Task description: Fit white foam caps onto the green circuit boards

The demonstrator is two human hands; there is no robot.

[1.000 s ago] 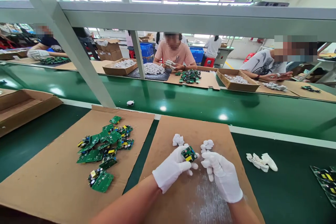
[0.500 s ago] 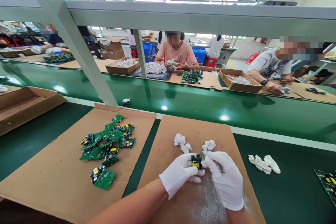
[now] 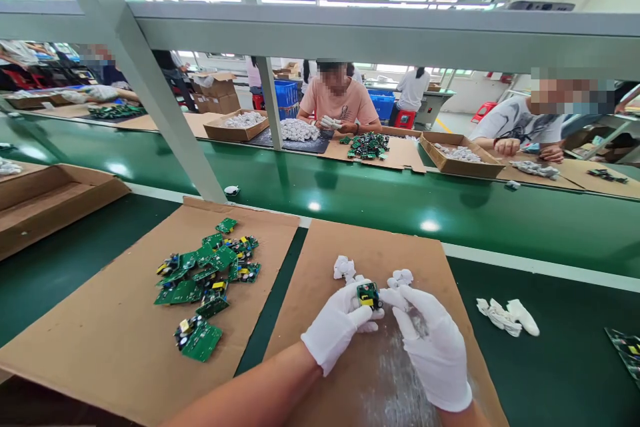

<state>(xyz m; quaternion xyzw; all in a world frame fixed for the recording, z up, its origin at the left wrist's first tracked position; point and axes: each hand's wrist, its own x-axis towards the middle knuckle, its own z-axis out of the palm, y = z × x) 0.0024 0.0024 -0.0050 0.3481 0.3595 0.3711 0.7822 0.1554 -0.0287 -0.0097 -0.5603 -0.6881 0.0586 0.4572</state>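
Observation:
My left hand (image 3: 337,323), in a white glove, holds a small green circuit board (image 3: 369,295) with yellow and dark parts upright between thumb and fingers. Just right of the board is my right hand (image 3: 434,340), also gloved, its thumb and fingers apart and its fingertips near the board's edge. I see nothing between those fingers. White lumps (image 3: 344,267) lie beyond my left hand, and more white lumps (image 3: 401,278) lie beyond my right fingertips. Both hands are over a cardboard sheet (image 3: 285,340) with white smears.
Several green boards (image 3: 200,280) are piled on the left cardboard (image 3: 100,327). White crumpled pieces (image 3: 505,317) lie on the dark green surface at right. A green conveyor (image 3: 350,200) runs ahead, carrying small white items. A person (image 3: 340,100) works across it, another at right.
My left hand and the board have shifted slightly left and up. My right fingers have spread and moved a little. White items on the conveyor have moved left, and one has appeared at right.

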